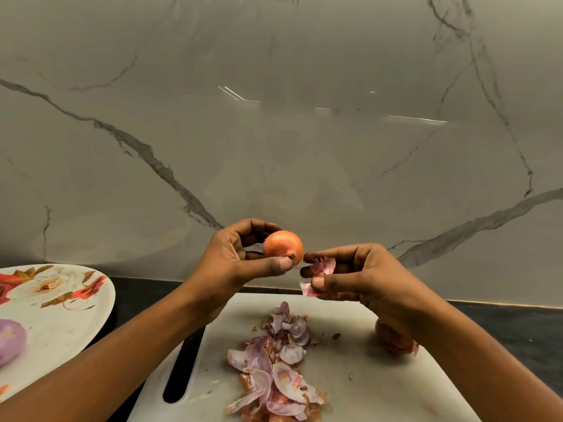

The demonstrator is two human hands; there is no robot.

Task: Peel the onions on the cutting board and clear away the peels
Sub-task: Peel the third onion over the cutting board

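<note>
Left hand [234, 257] is gripping an unpeeled onion [282, 248] above the white cutting board [365, 376]. Right hand [350, 275] is pinching loose peel [324, 266]. Peel pile [274, 367] is lying on the board; second onion [393, 336] is resting under the right wrist.

No text, label, brand, number or sign can be read anywhere.

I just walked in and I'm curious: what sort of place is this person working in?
Most likely a home kitchen counter: a white plastic cutting board strewn with purple onion peels lies on a dark countertop beneath a grey-veined marble backsplash, beside a floral-patterned plate.
</note>
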